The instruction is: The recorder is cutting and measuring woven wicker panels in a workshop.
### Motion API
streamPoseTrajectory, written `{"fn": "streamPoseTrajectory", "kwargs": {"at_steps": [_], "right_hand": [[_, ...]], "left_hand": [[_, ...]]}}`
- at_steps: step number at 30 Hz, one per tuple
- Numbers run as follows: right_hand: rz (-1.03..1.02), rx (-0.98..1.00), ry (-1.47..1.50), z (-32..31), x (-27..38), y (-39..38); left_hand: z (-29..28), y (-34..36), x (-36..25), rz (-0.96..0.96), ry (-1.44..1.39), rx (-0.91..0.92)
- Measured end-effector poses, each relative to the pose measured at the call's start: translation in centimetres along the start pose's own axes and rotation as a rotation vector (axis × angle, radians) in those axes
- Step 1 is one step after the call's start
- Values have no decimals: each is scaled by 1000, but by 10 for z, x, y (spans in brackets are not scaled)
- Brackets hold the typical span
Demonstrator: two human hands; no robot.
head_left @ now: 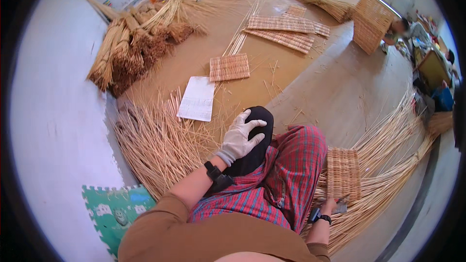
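Observation:
My left hand [240,138], in a whitish glove, rests on my raised left knee over a black covering [257,148]. Its fingers are spread and hold nothing. Low on the right, beside my thigh, my right hand [329,206] is at the lower edge of a woven straw panel [343,172]. Its fingers look closed, and a small greyish object with a reddish part shows beside them, too small to name. The panel stands against long loose straw stalks [383,184]. Plaid red cloth [296,170] covers my legs.
More stalks [155,145] lie left of me, near tied bundles [131,43] along the wall. Ahead are a white printed sheet [196,99], a small woven panel [229,67] and longer panels [281,24]. A person handles a large woven panel [373,23] at far right. A green foam mat [114,213] lies behind left.

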State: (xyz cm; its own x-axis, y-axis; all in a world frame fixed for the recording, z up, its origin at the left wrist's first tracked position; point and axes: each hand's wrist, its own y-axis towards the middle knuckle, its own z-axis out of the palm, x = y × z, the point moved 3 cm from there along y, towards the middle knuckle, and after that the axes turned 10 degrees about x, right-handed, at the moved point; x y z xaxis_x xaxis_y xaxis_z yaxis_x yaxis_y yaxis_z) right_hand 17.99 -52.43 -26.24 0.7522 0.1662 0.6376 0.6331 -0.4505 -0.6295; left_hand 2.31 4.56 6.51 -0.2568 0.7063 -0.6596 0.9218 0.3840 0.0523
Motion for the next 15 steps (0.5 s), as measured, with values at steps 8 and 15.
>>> {"fn": "streamPoseTrajectory", "kwargs": {"at_steps": [8,15], "right_hand": [[-29,11,56,29,-1,-9],[-123,47,-268,68,27,-52]], "left_hand": [[-15,-9,14,7,21,1],[-30,-20,17,-16,45,-44]]}}
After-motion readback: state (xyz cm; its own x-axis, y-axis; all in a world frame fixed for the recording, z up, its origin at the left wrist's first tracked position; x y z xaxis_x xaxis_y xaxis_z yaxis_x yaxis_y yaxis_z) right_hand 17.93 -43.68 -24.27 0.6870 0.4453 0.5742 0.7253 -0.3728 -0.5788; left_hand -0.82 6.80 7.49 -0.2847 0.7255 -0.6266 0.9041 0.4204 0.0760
